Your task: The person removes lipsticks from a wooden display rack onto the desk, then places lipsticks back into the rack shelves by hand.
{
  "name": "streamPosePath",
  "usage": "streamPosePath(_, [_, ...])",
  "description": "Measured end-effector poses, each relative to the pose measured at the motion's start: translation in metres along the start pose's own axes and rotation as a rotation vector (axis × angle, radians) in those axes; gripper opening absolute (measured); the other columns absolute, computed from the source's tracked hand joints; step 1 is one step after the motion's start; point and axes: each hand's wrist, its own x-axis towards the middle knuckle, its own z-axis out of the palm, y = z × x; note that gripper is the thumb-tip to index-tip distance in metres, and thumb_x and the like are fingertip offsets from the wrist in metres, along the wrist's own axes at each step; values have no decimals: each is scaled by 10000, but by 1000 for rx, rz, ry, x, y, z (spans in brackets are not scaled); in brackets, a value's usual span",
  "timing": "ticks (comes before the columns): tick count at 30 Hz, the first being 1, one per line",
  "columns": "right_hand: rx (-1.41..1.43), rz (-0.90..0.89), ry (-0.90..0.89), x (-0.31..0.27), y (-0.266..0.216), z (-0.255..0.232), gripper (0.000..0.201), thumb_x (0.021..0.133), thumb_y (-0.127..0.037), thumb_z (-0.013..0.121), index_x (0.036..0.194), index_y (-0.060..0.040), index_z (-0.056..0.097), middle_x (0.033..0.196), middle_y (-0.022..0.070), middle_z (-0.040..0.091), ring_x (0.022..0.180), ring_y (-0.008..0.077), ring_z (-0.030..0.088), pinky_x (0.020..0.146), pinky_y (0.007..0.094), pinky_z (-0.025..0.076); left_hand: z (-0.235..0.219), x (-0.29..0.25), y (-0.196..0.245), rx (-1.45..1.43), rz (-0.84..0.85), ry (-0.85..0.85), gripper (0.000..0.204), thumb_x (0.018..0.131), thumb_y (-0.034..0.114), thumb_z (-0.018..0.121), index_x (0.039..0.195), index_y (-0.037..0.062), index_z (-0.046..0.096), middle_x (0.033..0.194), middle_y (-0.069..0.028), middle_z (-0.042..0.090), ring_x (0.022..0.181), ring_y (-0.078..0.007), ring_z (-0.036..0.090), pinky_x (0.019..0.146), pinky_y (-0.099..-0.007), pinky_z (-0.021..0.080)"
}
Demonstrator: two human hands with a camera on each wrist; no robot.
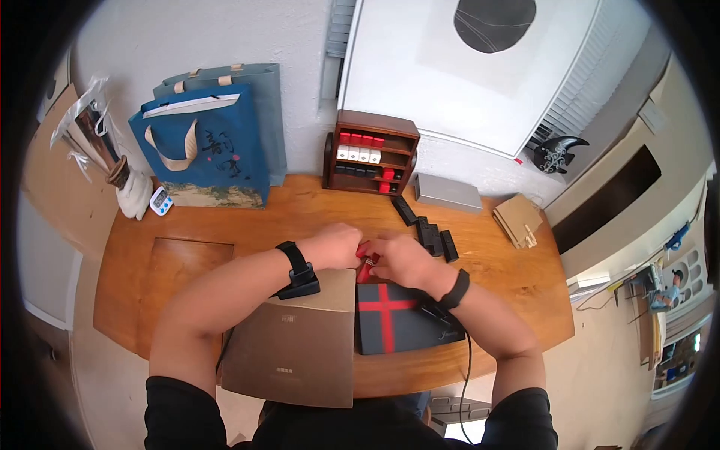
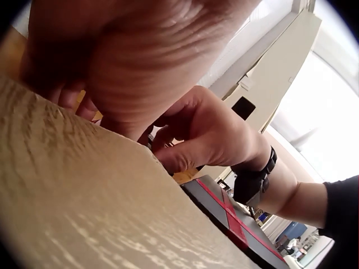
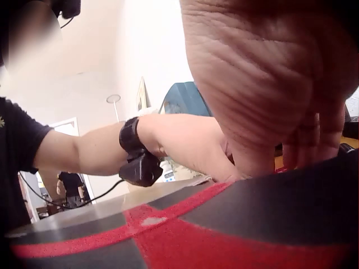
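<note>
In the head view, both hands meet over the table, just behind two boxes. My left hand (image 1: 337,246) reaches in from the left, its fingertips pinching a small red piece (image 1: 363,248). From the other side my right hand (image 1: 401,259) curls its fingers at a second small red piece (image 1: 365,271), which shows something shiny on it. What kind of thing these red pieces are, I cannot tell. Below the left wrist stands a gold-brown box (image 1: 292,345); a black box with a red ribbon cross (image 1: 409,330) lies under the right wrist. Both wrist views mostly show palms, with fingertips hidden.
A small wooden shelf (image 1: 379,120) with red, white and black blocks stands at the back. Several black blocks (image 1: 427,236) lie right of the hands. Further off are a grey flat box (image 1: 448,193), brown card pieces (image 1: 517,219), blue bags (image 1: 199,150) and a timer (image 1: 160,201).
</note>
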Motion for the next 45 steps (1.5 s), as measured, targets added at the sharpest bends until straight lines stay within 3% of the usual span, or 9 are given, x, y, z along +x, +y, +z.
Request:
streamPosePath(6, [-192,-58,-1,6,10,18,296,742,-111,739,1024,-60,662,1004,170,602,953,378,613,814,448,508,-4,-4,-14,55,-68,51,284,721,235,703,858,-13,685,838,-246,664,825,-412,646,740,-466,521])
streamPosePath(9, [-260,42,-49,8,18,18,263,752,-110,736,996,-35,671,982,173,627,924,377,623,799,446,505,-11,-6,-26,-29,-132,-22,259,793,230,683,888,-11,666,840,-204,685,763,-337,671,688,-402,538])
streamPosePath(12, [-170,141,-2,7,24,5,247,785,-133,715,998,-12,676,929,188,663,875,388,640,779,439,512,-18,-8,-38,-925,-457,-116,225,952,226,596,1001,6,603,891,-80,663,738,-141,656,650,-245,527])
streamPosePath(18, [317,324,173,13,40,-3,225,848,-121,721,993,40,659,808,131,694,749,214,672,686,334,527,-23,-4,-48,-1286,-428,-143,209,954,212,606,1010,11,600,901,-99,664,755,-158,654,661,-255,530])
streamPosePath(20, [512,371,126,18,46,-1,246,880,-99,702,1061,49,626,865,83,676,762,140,644,678,278,527,-26,-5,-41,-1331,-404,-165,216,964,217,591,1020,9,596,905,-102,666,766,-160,651,668,-255,527])
streamPosePath(26, [1106,517,112,24,33,-6,328,932,-134,658,1198,34,566,975,76,648,849,146,648,719,255,561,-27,-1,-38,-1420,-320,-193,255,1001,255,524,1056,14,589,941,-97,665,808,-159,637,712,-266,516])
streamPosePath(30, [1190,530,92,27,30,-8,339,933,-156,664,1194,34,560,997,84,646,873,142,645,742,252,567,-27,4,-34,-1437,-311,-167,248,1006,262,521,1071,30,580,980,-87,658,811,-157,629,722,-279,510])
streamPosePath(42, [1139,423,611,38,49,-22,222,940,-132,623,1087,32,646,850,49,654,730,104,598,639,234,504,-32,30,1,-1426,-234,1,186,963,206,595,1068,55,562,916,-44,635,776,-136,623,689,-242,514])
streamPosePath(45, [1142,453,594,48,55,-39,245,937,-147,632,1088,47,639,851,53,655,715,110,601,631,236,506,-33,36,5,-1425,-251,14,166,952,188,607,1057,65,569,918,-41,638,773,-137,620,687,-243,509])
